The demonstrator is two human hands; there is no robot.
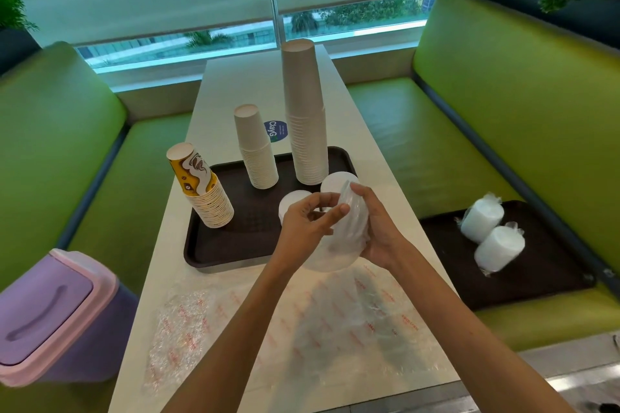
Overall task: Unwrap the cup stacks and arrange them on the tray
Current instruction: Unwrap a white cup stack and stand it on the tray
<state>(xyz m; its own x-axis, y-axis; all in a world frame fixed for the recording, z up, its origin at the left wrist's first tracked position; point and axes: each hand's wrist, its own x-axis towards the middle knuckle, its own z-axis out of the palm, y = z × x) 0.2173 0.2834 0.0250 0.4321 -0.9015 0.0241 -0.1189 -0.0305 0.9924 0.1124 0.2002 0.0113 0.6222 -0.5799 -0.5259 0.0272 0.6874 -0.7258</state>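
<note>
A dark brown tray [235,245] lies on the white table. On it stand a yellow patterned cup stack [201,191], a short white cup stack [256,147] and a tall white cup stack [305,111], all upside down. Two low white stacks [335,179] sit at the tray's right. Above the tray's near right corner my right hand [377,228] grips a plastic-wrapped white stack [339,245]. My left hand [305,225] pinches the clear wrap at its top.
Empty clear wrappers with red print [335,322] lie on the near table. A second dark tray [543,285] on the right green bench holds two wrapped white stacks [489,231]. A purple lidded bin [50,315] stands at the left.
</note>
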